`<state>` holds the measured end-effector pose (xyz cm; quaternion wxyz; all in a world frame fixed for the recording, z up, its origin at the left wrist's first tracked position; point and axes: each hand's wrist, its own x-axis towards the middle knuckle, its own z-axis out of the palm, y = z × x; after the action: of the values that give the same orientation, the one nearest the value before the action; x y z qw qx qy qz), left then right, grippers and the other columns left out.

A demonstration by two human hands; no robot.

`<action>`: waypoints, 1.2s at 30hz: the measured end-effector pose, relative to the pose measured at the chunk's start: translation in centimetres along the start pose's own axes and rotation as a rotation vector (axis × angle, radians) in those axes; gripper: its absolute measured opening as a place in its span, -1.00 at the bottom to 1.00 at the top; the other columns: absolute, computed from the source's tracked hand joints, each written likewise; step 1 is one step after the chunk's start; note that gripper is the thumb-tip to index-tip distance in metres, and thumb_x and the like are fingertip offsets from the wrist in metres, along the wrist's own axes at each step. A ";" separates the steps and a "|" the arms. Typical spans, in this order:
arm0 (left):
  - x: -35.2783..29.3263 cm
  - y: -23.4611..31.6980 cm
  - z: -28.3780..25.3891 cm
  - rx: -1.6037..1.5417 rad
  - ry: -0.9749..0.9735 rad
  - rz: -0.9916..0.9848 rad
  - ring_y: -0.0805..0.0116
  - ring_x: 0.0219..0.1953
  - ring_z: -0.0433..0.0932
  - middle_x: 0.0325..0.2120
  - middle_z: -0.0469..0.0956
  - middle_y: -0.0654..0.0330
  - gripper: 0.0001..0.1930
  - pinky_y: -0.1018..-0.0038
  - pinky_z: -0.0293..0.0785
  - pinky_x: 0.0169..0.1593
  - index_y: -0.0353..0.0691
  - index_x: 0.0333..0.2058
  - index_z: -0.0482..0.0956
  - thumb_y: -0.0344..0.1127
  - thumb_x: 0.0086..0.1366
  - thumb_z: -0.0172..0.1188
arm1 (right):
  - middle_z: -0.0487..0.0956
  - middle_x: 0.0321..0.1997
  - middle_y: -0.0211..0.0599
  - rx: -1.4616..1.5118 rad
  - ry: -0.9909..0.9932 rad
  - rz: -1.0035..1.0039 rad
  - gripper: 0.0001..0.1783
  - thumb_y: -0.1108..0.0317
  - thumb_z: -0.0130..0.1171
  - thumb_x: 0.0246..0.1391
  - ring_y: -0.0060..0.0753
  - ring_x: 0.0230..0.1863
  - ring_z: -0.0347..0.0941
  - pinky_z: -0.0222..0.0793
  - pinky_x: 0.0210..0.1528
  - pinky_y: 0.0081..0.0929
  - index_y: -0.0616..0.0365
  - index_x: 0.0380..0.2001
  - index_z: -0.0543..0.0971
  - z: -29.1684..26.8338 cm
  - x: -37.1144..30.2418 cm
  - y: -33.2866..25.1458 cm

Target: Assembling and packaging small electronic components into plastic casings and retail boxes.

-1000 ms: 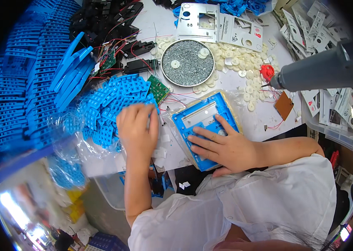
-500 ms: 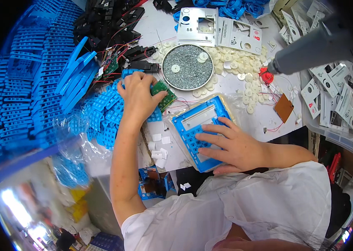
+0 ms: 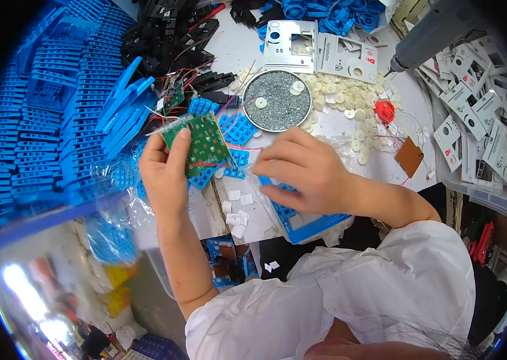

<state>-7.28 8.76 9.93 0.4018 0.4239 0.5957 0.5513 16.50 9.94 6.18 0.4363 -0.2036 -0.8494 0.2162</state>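
- Where the table (image 3: 259, 225) comes nearest to the body, a blue frame (image 3: 316, 230) is laid close to the edge, its upper part covered from view by the right hand.
- The right hand (image 3: 307, 171) is held over the frame with its fingers loosely bent and parted from the thumb; nothing can be made out between them, and whether the frame is touched cannot be told.
- To the left of the frame, small white paper pieces (image 3: 237, 219) are scattered.
- By the left hand (image 3: 166, 165), nearly closed, a green circuit board (image 3: 202, 144) is gripped at its left side, the thumb being pressed on its face; the board is held tilted above a heap of blue keypads (image 3: 238, 128).
- Beyond the hands, a round tray (image 3: 277, 124) is filled with small metal screws, and two pale discs are rested on these.
- Beside the tray, cream-coloured discs (image 3: 340, 93) are spread, with a red round part (image 3: 384, 111) and a brown board (image 3: 409, 157) to their right.
- Farther off, silver panels (image 3: 346, 57) are laid flat, black parts (image 3: 160, 33) are heaped at the left, and a grey power screwdriver (image 3: 436, 36) is seen at the right.
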 end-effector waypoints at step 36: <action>-9.2 -5.4 -0.7 -0.167 -0.206 -0.034 0.37 0.08 0.52 0.03 0.58 0.11 -0.72 0.39 0.38 0.16 -0.39 0.06 0.54 -0.42 0.43 0.12 | 0.65 -0.39 -0.32 1.280 -0.568 0.810 -0.72 0.24 0.13 0.37 -0.57 -0.38 0.58 0.50 -0.31 -0.60 0.26 -0.12 0.64 2.6 -0.4 2.3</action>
<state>-5.38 -0.41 4.74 0.5042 0.4333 0.5101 0.5458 14.91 11.14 3.30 0.1238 -0.1437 -0.4998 0.8451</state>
